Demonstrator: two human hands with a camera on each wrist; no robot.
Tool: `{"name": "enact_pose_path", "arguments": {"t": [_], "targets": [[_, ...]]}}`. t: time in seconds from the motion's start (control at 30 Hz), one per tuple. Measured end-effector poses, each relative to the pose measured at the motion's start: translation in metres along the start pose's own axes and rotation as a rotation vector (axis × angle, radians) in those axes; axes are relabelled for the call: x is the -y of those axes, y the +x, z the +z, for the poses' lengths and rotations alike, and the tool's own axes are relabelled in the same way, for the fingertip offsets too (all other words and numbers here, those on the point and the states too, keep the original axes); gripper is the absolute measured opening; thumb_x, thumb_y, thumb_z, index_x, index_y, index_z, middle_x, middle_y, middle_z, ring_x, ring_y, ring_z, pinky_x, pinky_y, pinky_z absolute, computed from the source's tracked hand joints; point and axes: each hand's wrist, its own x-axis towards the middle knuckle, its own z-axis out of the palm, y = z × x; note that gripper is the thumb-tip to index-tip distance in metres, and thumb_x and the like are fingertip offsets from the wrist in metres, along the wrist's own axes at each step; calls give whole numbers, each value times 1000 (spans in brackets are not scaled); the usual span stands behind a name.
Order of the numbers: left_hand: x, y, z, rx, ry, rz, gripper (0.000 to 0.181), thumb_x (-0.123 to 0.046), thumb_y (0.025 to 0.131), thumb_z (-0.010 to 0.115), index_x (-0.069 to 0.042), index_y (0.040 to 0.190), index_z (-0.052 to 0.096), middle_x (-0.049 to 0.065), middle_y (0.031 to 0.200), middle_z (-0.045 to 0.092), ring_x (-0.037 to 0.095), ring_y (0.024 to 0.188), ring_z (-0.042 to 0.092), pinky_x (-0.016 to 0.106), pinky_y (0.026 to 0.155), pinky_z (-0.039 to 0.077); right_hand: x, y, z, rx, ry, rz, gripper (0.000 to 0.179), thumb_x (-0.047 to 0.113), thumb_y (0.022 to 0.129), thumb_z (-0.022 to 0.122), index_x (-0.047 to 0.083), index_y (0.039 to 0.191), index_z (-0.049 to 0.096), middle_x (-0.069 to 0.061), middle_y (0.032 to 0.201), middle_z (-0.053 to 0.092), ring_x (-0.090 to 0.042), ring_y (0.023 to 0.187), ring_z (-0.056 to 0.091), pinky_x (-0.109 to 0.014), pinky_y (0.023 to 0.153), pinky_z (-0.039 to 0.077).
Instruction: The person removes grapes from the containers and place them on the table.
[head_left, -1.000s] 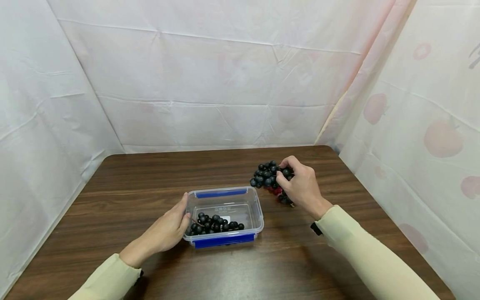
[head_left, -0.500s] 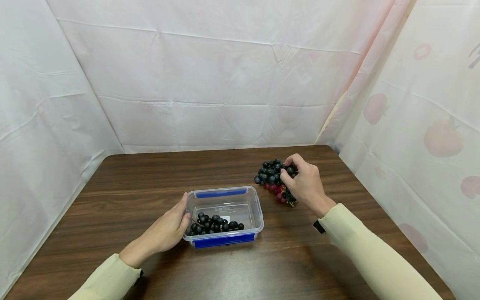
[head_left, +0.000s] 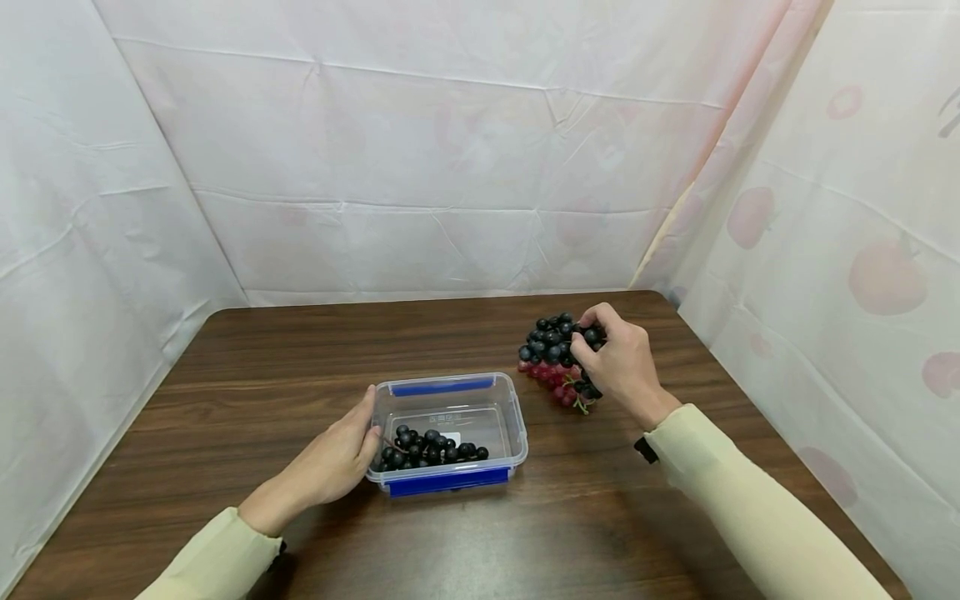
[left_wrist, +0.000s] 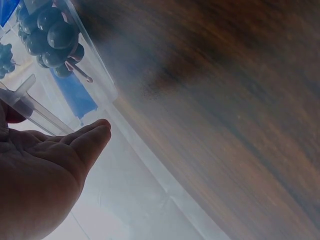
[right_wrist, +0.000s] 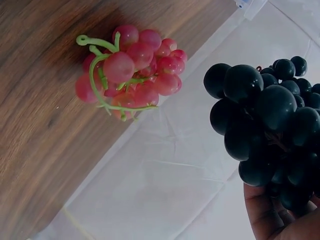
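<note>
In the head view, a bunch of black grapes is pinched between the thumb and fingers of my right hand. A bunch of red grapes with green stems lies on the table just below it; the right wrist view shows those red grapes apart from the dark bunch. My left hand rests against the left side of a clear plastic box with blue clips, its fingers straight. Inside the box lies another bunch of black grapes, also visible in the left wrist view.
The box stands on a brown wooden table. White cloth hangs behind the table and along both sides. Bare wood lies between the box and the table's back edge.
My right hand has moved right and slightly away with the black grapes, uncovering more of the red bunch. The left hand and the box have stayed in place.
</note>
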Motion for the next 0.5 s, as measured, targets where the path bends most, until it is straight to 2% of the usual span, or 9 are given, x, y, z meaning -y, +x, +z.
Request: {"name": "enact_pose_path", "arguments": {"t": [0.5], "targets": [[-1, -1, 0, 1, -3, -2, 65, -18, 109, 44, 8, 160, 14, 25, 165, 23, 40, 146, 35, 58, 115, 35, -8, 0, -4, -5, -25, 9, 15, 2, 89, 72, 10, 98, 62, 1, 63, 54, 4, 40, 30, -28, 39, 34]]}}
